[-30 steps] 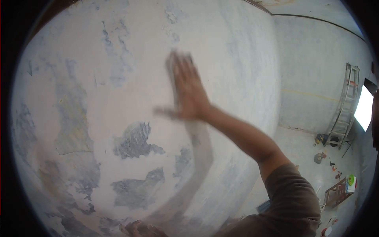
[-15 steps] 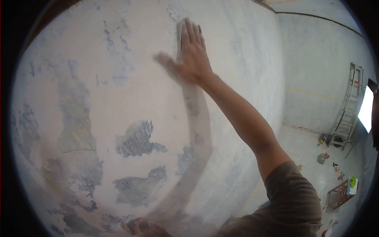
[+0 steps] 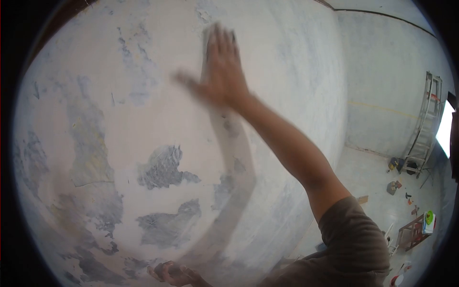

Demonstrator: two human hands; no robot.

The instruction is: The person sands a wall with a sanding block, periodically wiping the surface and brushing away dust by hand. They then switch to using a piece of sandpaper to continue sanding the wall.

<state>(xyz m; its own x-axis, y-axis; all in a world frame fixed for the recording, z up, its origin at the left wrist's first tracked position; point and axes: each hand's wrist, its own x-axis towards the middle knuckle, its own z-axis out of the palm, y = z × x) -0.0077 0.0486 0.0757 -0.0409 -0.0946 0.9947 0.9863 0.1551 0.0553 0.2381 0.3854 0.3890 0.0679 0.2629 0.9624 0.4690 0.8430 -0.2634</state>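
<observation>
My right hand (image 3: 222, 71) lies flat against the patchy whitish wall (image 3: 172, 124), high up in front of me. Its fingers point upward and the thumb is spread to the left; the hand is a little blurred. Dark edges show on either side of the fingertips, perhaps a thin sheet beneath them, but I cannot make out what it is. Low at the bottom edge is my left hand (image 3: 174, 273), close to the wall, its fingers curled. Whatever it may hold is hidden.
Grey bare patches (image 3: 167, 167) mark the wall. At the right, a ladder (image 3: 425, 124) leans against the far wall. Below it, small tools (image 3: 394, 186) lie on the floor near a wooden stool (image 3: 413, 234) with a green item (image 3: 429, 218) on top.
My right hand has slid slightly left along the wall, its forearm following. My left hand stays low, almost in the same place. The view has shifted slightly.
</observation>
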